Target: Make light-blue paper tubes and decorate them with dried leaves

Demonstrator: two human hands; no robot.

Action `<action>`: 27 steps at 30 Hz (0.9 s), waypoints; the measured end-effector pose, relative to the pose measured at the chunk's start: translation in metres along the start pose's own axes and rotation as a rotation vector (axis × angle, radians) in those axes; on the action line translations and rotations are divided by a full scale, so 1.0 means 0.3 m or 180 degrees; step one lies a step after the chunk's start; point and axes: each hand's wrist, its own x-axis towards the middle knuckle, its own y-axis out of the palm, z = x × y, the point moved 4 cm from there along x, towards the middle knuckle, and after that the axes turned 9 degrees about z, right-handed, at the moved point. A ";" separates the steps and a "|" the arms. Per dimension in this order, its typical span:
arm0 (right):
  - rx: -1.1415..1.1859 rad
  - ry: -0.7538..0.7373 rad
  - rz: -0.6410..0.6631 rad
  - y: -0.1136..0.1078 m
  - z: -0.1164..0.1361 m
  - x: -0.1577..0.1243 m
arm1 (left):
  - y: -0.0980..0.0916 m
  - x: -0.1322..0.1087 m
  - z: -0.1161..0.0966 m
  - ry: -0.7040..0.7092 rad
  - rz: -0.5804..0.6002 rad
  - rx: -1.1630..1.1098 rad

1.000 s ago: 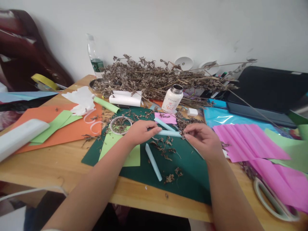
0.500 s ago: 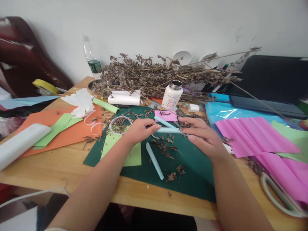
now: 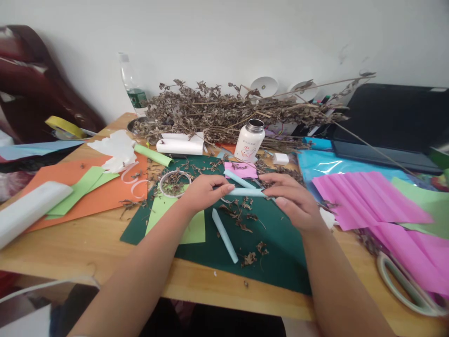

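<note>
My left hand [image 3: 207, 192] pinches the left end of a light blue paper roll [image 3: 247, 192], thumb along its top. The fingers of my right hand [image 3: 293, 199] close on its right end. Just behind lies a second blue paper roll [image 3: 240, 179], slanting. A third blue paper roll [image 3: 225, 236] rests nearer me on the dark green mat [image 3: 280, 252]. Dry leaf bits [image 3: 242, 217] are scattered between them. A tape ring [image 3: 160, 184] with leaf crumbs inside sits left of my left hand, by a light green paper sheet [image 3: 192, 228].
A heap of dried stems [image 3: 210, 110] spans the back, with an uncapped white bottle [image 3: 249, 142] before it. Pink crepe paper [image 3: 368, 199] and scissors [image 3: 403, 290] lie at right. Orange paper [image 3: 94, 196] and a white roll [image 3: 33, 210] lie at left.
The right hand has shifted very slightly left and its fingers have closed in a little on the roll's end. The left hand keeps its pinch; the view has moved slightly.
</note>
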 end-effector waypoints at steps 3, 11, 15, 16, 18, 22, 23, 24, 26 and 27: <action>-0.0302 -0.0039 0.0358 0.011 0.008 0.008 | 0.000 0.000 0.002 -0.0014 -0.0007 -0.0127; 0.0437 0.0221 0.0613 0.006 -0.045 -0.006 | -0.028 -0.005 0.028 0.0219 -0.0261 -0.2547; 0.0479 0.0406 0.1139 0.025 -0.029 -0.001 | -0.028 -0.009 0.034 0.0207 -0.0216 -0.2877; 0.0440 0.0515 0.1338 0.033 -0.025 -0.001 | -0.024 -0.009 0.035 0.0152 -0.0175 -0.2887; 0.0403 0.0741 0.1640 0.048 -0.024 -0.003 | -0.017 -0.009 0.037 0.0059 -0.0110 -0.2850; 0.0486 0.1071 0.1891 0.076 -0.033 -0.008 | -0.018 -0.010 0.040 0.0078 -0.0053 -0.2789; 0.0534 0.1124 0.1941 0.084 -0.034 -0.009 | -0.020 -0.010 0.042 0.0098 -0.0037 -0.2787; 0.0578 0.1158 0.1965 0.091 -0.034 -0.008 | -0.023 -0.009 0.044 0.0110 -0.0020 -0.2785; 0.0588 0.1164 0.1792 0.093 -0.030 -0.001 | -0.025 -0.005 0.052 0.0080 0.0018 -0.2813; 0.0536 0.1124 0.1593 0.088 -0.028 0.003 | -0.023 -0.002 0.057 0.0035 0.0039 -0.2845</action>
